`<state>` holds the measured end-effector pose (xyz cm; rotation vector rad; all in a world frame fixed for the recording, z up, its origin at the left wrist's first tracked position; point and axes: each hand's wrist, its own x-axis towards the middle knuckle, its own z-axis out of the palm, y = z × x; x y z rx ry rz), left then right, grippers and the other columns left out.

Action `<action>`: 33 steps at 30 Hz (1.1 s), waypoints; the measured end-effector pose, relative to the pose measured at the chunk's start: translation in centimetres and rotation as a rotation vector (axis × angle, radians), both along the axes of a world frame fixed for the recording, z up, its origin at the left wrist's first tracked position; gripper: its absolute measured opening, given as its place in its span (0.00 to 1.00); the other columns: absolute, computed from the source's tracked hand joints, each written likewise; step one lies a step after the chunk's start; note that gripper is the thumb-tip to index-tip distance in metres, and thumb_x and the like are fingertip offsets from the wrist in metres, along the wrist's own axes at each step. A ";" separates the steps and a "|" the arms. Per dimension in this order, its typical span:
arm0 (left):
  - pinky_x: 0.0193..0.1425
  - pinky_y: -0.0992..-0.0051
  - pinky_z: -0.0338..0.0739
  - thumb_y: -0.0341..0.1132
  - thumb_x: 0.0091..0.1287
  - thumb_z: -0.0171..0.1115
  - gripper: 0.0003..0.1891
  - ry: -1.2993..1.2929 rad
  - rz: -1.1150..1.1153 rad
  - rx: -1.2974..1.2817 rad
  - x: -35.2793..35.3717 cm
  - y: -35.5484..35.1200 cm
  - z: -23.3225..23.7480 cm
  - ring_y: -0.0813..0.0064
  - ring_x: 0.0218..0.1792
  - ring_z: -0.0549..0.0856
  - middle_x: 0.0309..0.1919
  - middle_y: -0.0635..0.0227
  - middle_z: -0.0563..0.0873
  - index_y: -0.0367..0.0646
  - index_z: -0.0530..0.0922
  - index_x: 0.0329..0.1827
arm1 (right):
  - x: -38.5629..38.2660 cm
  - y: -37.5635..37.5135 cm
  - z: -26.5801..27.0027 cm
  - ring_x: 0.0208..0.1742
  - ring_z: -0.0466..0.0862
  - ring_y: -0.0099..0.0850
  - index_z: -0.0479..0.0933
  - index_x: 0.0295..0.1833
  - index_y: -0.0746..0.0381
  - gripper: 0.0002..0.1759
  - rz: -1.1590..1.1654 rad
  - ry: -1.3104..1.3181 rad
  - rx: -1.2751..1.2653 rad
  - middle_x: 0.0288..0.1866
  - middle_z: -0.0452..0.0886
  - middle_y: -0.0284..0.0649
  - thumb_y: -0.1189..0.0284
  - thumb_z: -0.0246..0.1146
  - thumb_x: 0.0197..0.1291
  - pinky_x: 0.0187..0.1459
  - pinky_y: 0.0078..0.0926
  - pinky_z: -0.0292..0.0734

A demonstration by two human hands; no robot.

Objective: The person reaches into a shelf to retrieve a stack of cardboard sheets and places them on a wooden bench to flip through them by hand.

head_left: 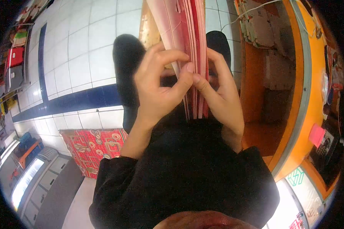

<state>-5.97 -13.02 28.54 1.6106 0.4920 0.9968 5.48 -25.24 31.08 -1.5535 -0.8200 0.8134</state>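
Observation:
A thick stack of red and pink paper sheets (195,26) stands on edge between my knees, its edges facing up toward me. My left hand (158,78) is at the left side of the stack, thumb and index finger brought together at the top edges. From the right side my right hand (223,91) grips the stack, thumb on the edges and fingers behind it. Both thumbs nearly meet. A paler sheet (160,13) leans away to the left of the others. The lower end of the stack is hidden against my dark clothing.
An orange-edged desk (311,76) runs along my right, with papers (256,23) stacked on a shelf beneath it. On the left lies a white tiled floor (80,45) with a blue stripe. A red patterned cloth (95,149) is near my left elbow. Grey drawers (47,179) stand behind.

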 end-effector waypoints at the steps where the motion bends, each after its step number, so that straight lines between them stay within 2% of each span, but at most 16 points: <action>1: 0.43 0.72 0.93 0.29 0.65 0.77 0.12 0.001 -0.001 0.000 0.0 0.0 0.0 0.69 0.47 0.91 0.52 0.55 0.87 0.40 0.87 0.50 | 0.0 0.0 0.0 0.74 0.79 0.43 0.66 0.81 0.63 0.36 0.002 0.009 0.002 0.74 0.75 0.49 0.66 0.71 0.73 0.68 0.43 0.81; 4: 0.42 0.73 0.93 0.29 0.65 0.78 0.12 0.004 0.008 -0.002 -0.1 0.1 0.0 0.70 0.46 0.91 0.52 0.56 0.86 0.40 0.86 0.50 | -0.1 0.1 -0.2 0.74 0.79 0.43 0.66 0.81 0.64 0.36 -0.004 0.045 0.012 0.74 0.75 0.49 0.67 0.71 0.73 0.68 0.43 0.82; 6: 0.47 0.80 0.84 0.25 0.72 0.72 0.12 0.038 -0.055 0.102 -0.3 0.2 0.0 0.78 0.45 0.87 0.51 0.63 0.82 0.37 0.79 0.55 | -0.1 0.0 -0.3 0.74 0.79 0.43 0.66 0.81 0.64 0.36 -0.005 0.043 0.007 0.74 0.75 0.49 0.67 0.71 0.73 0.68 0.43 0.82; 13: 0.49 0.78 0.85 0.24 0.72 0.72 0.12 0.053 -0.045 0.085 -0.2 0.0 0.1 0.78 0.47 0.87 0.53 0.62 0.82 0.37 0.79 0.54 | 0.0 -0.1 -0.2 0.74 0.79 0.42 0.67 0.81 0.64 0.36 -0.003 0.022 -0.001 0.74 0.75 0.49 0.67 0.71 0.73 0.67 0.42 0.82; 28: 0.49 0.79 0.85 0.23 0.73 0.70 0.11 0.046 -0.055 0.085 0.0 -0.1 0.0 0.78 0.47 0.87 0.51 0.63 0.81 0.37 0.79 0.54 | -0.1 0.0 -0.2 0.73 0.80 0.43 0.67 0.80 0.64 0.36 -0.013 0.000 0.006 0.73 0.75 0.50 0.67 0.71 0.73 0.68 0.42 0.82; 30: 0.41 0.73 0.92 0.29 0.64 0.78 0.12 -0.004 0.017 -0.011 0.3 -0.2 -0.1 0.71 0.47 0.90 0.51 0.58 0.86 0.41 0.86 0.49 | -0.1 -0.1 -0.3 0.73 0.80 0.43 0.67 0.80 0.64 0.36 -0.016 0.027 -0.001 0.73 0.75 0.49 0.66 0.71 0.73 0.68 0.42 0.82; 31: 0.41 0.73 0.92 0.29 0.64 0.78 0.12 -0.004 0.017 -0.011 0.2 -0.2 0.0 0.71 0.47 0.90 0.51 0.58 0.86 0.41 0.86 0.49 | -0.2 -0.1 -0.4 0.73 0.80 0.43 0.67 0.80 0.64 0.36 -0.019 0.054 -0.008 0.73 0.75 0.49 0.66 0.71 0.73 0.68 0.42 0.82; 33: 0.50 0.79 0.85 0.23 0.72 0.71 0.12 0.050 -0.047 0.080 -0.1 -0.2 0.2 0.78 0.48 0.87 0.51 0.64 0.81 0.37 0.79 0.55 | -0.1 -0.1 -0.5 0.73 0.80 0.43 0.67 0.80 0.64 0.36 -0.018 0.036 -0.001 0.73 0.75 0.49 0.66 0.71 0.73 0.68 0.43 0.82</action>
